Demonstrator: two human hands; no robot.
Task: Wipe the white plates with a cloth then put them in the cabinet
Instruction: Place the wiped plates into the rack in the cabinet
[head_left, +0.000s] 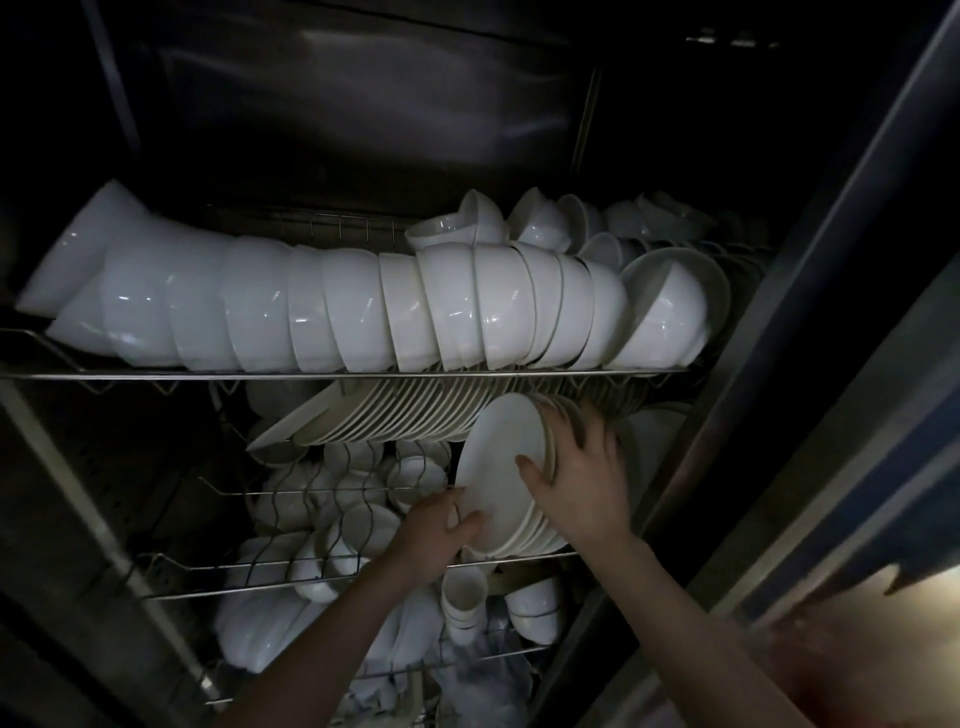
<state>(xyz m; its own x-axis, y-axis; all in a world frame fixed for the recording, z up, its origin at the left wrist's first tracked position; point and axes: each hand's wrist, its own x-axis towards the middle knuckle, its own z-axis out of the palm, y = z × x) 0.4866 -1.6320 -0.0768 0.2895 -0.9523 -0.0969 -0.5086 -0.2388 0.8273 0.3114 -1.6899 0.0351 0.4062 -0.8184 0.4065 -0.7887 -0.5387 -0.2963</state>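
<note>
A stack of white plates (498, 467) stands on edge on the middle wire rack (363, 574) of the dark cabinet, leaning right. My left hand (441, 525) grips the lower left rim of the front plate, thumb over its face. My right hand (582, 478) holds the stack from the right, fingers spread over the plate edges and thumb on the front plate. More white plates (395, 415) stand in a row just behind and to the left. No cloth is visible.
A long row of white bowls (363, 306) lies on the upper rack (343, 375). Small cups (462, 597) and bowls (358, 525) fill the lower racks. The cabinet's frame (810, 322) rises at the right.
</note>
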